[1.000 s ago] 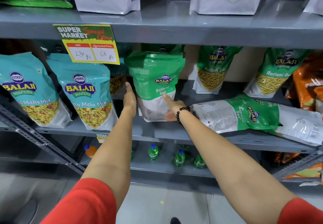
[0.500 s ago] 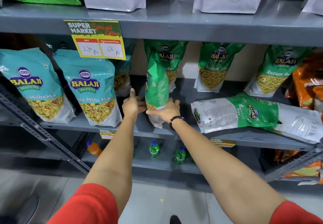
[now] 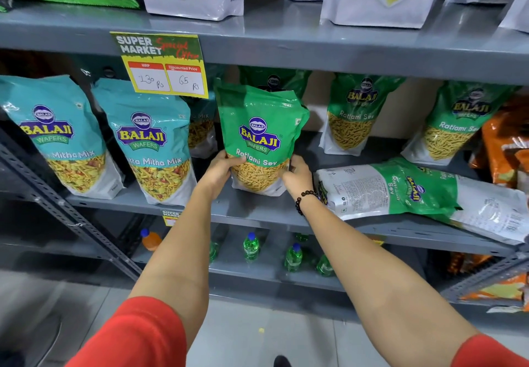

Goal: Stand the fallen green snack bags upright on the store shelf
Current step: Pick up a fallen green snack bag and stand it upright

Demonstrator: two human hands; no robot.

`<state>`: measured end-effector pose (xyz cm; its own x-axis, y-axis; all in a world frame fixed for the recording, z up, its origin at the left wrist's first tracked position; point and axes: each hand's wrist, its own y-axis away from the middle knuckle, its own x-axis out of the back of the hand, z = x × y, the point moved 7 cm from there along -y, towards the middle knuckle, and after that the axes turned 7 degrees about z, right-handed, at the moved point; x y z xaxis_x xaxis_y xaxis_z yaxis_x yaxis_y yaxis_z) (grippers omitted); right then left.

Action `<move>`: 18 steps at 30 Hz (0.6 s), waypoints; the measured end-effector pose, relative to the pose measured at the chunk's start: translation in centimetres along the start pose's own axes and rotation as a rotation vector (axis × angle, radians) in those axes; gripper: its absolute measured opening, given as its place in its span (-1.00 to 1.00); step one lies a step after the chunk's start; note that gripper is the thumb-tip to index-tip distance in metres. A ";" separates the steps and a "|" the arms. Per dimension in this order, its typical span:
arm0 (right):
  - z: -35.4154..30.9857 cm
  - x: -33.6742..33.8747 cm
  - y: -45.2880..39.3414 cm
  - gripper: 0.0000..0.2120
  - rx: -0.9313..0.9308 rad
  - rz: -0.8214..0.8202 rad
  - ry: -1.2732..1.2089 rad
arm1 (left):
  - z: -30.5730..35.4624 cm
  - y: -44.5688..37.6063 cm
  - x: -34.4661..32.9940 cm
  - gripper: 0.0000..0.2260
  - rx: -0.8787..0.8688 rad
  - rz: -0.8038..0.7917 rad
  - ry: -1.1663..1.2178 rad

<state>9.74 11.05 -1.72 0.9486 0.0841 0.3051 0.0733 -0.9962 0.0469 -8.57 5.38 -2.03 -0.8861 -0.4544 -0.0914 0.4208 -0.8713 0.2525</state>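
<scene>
- My left hand (image 3: 219, 166) and right hand (image 3: 297, 176) clasp the lower corners of a green Ratlami Sev bag (image 3: 259, 137), one on each side.
- It stands upright, front facing me, on the grey shelf (image 3: 257, 209), just right of the teal Mitha Mix bags (image 3: 151, 143).
- Another green bag (image 3: 415, 192) lies flat on its side to the right, near my beaded wrist.

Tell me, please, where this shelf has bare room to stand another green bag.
Bare shelf lies behind the fallen green bag, between two upright Ratlami Sev bags. Left of the held bag, the Mitha Mix bags crowd it.
</scene>
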 end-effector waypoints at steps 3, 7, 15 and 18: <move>0.0 -0.6 0.6 -0.49 -0.010 -0.081 -0.080 | -0.3 0.0 0.3 -0.49 -0.063 0.034 -0.053; -0.6 -0.3 1.4 -0.47 0.056 -0.042 -0.036 | -0.2 1.0 0.6 -0.50 -0.126 0.113 -0.067; -0.6 0.2 4.3 -0.50 0.092 -0.066 -0.031 | -0.8 3.8 1.8 -0.49 -0.129 0.165 -0.087; -0.4 0.4 5.5 -0.50 0.093 -0.070 -0.023 | -1.1 4.9 1.9 -0.49 -0.123 0.152 -0.088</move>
<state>10.43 5.63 -0.92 0.9469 0.1544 0.2821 0.1671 -0.9857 -0.0211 -8.01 0.00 -1.98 -0.8219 -0.5691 0.0246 0.5667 -0.8125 0.1371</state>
